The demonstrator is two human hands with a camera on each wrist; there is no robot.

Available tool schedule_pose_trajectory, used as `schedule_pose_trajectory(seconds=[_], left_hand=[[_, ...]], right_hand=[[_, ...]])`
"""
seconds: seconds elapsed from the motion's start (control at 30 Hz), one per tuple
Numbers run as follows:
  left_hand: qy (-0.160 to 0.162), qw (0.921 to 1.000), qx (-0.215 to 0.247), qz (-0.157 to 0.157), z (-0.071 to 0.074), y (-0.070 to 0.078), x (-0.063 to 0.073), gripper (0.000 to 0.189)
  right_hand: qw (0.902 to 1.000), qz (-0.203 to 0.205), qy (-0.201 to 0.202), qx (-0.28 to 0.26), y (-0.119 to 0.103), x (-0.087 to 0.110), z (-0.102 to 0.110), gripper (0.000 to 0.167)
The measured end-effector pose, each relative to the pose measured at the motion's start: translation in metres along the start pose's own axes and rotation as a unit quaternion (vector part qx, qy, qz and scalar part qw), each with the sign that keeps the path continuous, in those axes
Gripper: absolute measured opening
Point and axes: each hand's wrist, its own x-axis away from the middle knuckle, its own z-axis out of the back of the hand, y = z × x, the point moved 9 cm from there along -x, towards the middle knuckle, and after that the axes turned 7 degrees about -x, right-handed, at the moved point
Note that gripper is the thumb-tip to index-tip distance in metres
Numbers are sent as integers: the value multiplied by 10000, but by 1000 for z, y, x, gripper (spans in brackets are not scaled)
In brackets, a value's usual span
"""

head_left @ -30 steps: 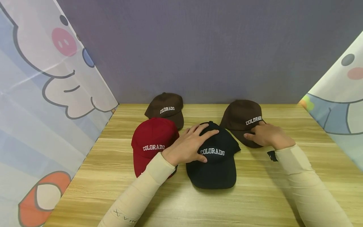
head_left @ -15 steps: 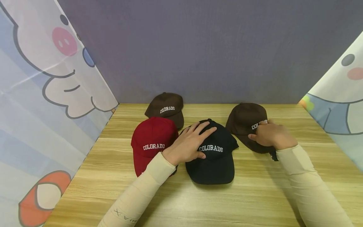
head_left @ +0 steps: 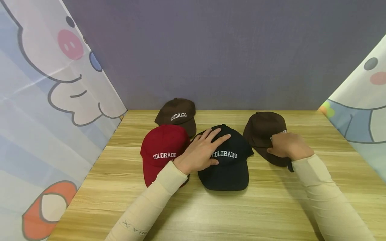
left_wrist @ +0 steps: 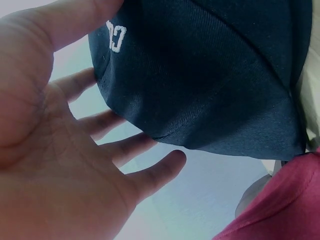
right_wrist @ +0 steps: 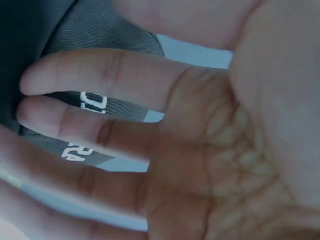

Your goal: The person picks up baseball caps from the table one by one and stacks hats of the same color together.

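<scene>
A black cap (head_left: 229, 174) with white COLORADO lettering lies in the middle of the table. My left hand (head_left: 200, 150) rests on its crown with fingers spread, and the thumb touches near the lettering. In the left wrist view the navy-looking cap (left_wrist: 200, 80) meets the fingertips of my left hand (left_wrist: 75, 135). At the right, my right hand (head_left: 287, 145) touches the front of a brown cap (head_left: 263, 127), covering most of its lettering. The right wrist view shows fairly straight fingers (right_wrist: 100, 75) over the dark cap (right_wrist: 105, 25), with parts of letters between them.
A red cap (head_left: 164, 140) sits left of the black one, partly under my left forearm. Behind it stands another brown cap (head_left: 178, 112). A grey wall (head_left: 223, 53) closes the wooden table (head_left: 211, 221) at the back, with cartoon-printed curtains (head_left: 33, 100) on both sides.
The right-hand brown cap has shifted right and toward me with my right hand. Under my left hand, the black cap has slid slightly away from me.
</scene>
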Motion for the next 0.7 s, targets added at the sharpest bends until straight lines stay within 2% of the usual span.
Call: schedule_pose_trajectory(seconds=[0.17,0.27,0.37,0.5,0.63,0.7], left_hand=[[-89,9999,91,-9,-2,1,-1,96],[-106,9999,109,-10,-2,0,-2,96],[-115,9998,128,-19,-2,0,-1,96],[-129,9998,171,-15,-3,-1,0,97],[-105,9998,196,-21,-2,-1,0,97],[-89,9998,183,-29,-2,-2,0,97]], right_hand=[[9982,351,480,25,4,0,1,23],[9940,609,873,-237,10,0,6,14],[9856,824,1359,-581,17,-1,14,16],[9664,912,2154,-1065,26,-2,26,15],[9449,1049,2733,-1464,33,-3,31,40],[9422,1149,2760,-1511,35,-6,29,53]])
